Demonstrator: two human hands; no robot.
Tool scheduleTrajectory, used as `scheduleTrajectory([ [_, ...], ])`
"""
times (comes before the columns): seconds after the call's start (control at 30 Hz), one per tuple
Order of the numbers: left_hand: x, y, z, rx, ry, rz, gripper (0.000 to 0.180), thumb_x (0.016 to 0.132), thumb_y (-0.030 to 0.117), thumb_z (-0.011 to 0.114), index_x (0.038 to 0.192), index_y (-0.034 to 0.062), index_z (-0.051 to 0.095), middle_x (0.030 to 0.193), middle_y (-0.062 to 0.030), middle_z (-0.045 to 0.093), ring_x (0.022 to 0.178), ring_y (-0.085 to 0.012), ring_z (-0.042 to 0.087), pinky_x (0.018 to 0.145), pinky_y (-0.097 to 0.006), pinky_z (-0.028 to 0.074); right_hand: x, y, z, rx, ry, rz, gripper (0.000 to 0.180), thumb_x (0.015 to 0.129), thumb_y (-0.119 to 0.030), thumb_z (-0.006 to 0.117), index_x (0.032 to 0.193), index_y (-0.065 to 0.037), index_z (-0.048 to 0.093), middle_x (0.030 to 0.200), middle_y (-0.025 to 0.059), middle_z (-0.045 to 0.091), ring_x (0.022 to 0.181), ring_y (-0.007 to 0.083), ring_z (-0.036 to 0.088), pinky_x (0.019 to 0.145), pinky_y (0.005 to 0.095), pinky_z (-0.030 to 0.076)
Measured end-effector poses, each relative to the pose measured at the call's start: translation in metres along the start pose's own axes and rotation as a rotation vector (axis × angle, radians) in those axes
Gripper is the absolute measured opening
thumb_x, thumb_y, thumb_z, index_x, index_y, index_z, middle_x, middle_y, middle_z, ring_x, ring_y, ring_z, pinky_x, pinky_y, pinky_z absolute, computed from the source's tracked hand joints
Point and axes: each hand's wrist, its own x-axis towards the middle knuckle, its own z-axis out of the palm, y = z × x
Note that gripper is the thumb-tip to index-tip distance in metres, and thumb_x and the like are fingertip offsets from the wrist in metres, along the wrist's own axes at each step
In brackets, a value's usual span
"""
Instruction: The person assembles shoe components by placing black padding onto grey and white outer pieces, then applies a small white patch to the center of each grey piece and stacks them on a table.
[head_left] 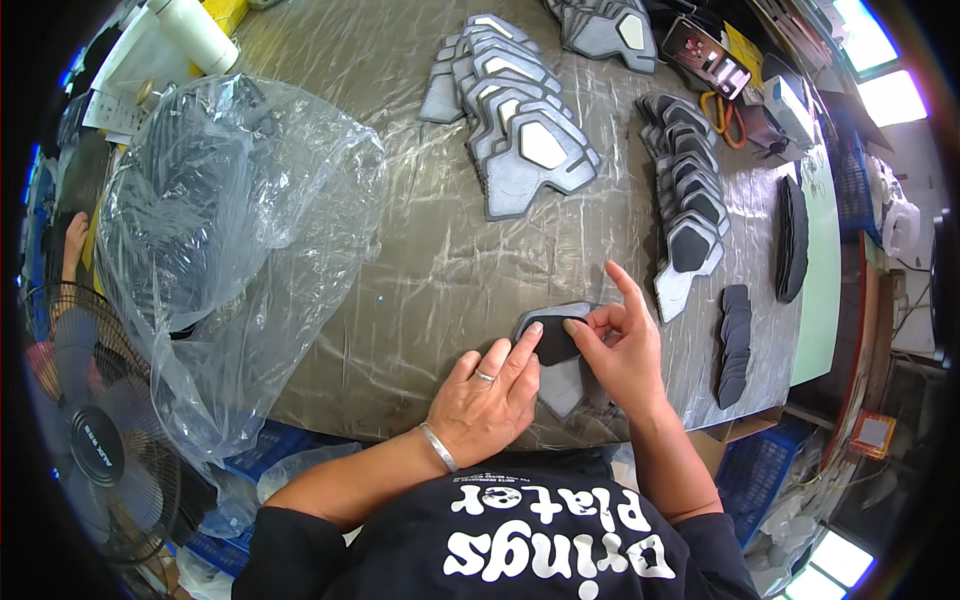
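Note:
Near the table's front edge lies a grey, dark-edged cut piece [563,388] with a black foam-like patch [556,343] on top of it. My left hand [487,400], wearing a ring and a bracelet, rests flat with its fingers stretched out, fingertips on the patch's left side. At the patch's right edge, my right hand [622,352] pinches with thumb and fingers, one finger raised clear. Part of the grey piece is hidden under both hands. Several black patches [734,345] overlap in a row to the right.
Beyond my hands are overlapping grey pieces with white centres [540,150] and a row with dark centres [692,245]. A clear plastic bag [240,220] covers the left side. Orange-handled scissors [735,125], a phone [705,57] and a black strip stack [792,240] lie right; a fan [100,430] stands left.

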Motion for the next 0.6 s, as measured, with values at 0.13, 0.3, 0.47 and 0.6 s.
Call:
scheduleTrajectory([
  [0.13,0.004,0.002,0.001,-0.051,-0.051,-0.025,0.043,0.075,0.023,0.07,0.113,0.0049,0.059,0.145,-0.0128,0.049,0.115,-0.0247,0.049,0.088,-0.037,0.04,0.0,-0.003,0.001,-0.063,0.031,-0.021,0.073,0.08,-0.006,0.077,0.144,-0.002,0.041,0.072,0.0028,0.064,0.062,0.0082,0.056,0.062,0.0238,0.049],
  [0.3,0.008,0.003,0.001,-0.032,-0.047,-0.066,0.063,0.076,0.031,0.071,0.131,0.006,0.057,0.144,-0.0061,0.049,0.112,-0.0229,0.047,0.087,-0.037,0.039,-0.001,-0.012,-0.004,-0.256,0.043,0.009,0.058,0.077,-0.015,0.082,0.128,-0.002,0.056,0.071,0.0046,0.065,0.06,0.0139,0.06,0.058,0.028,0.05],
  [0.47,0.007,0.005,0.001,0.049,-0.077,-0.055,0.068,0.076,0.034,0.071,0.137,0.0068,0.056,0.145,-0.004,0.048,0.112,-0.0221,0.047,0.087,-0.036,0.038,-0.011,-0.012,-0.016,-0.625,0.036,-0.069,0.048,0.076,-0.022,0.082,0.117,-0.006,0.063,0.094,0.0078,0.07,0.075,0.0222,0.067,0.069,0.0341,0.054],
  [0.6,0.009,0.006,-0.001,0.115,-0.091,-0.048,0.064,0.081,0.037,0.065,0.137,0.0064,0.056,0.147,-0.0058,0.047,0.112,-0.0212,0.047,0.088,-0.036,0.039,-0.017,-0.003,-0.016,-0.664,0.002,-0.729,0.047,0.08,-0.021,0.078,0.122,-0.007,0.062,0.119,0.0108,0.065,0.103,0.0225,0.065,0.09,0.0384,0.05],
])
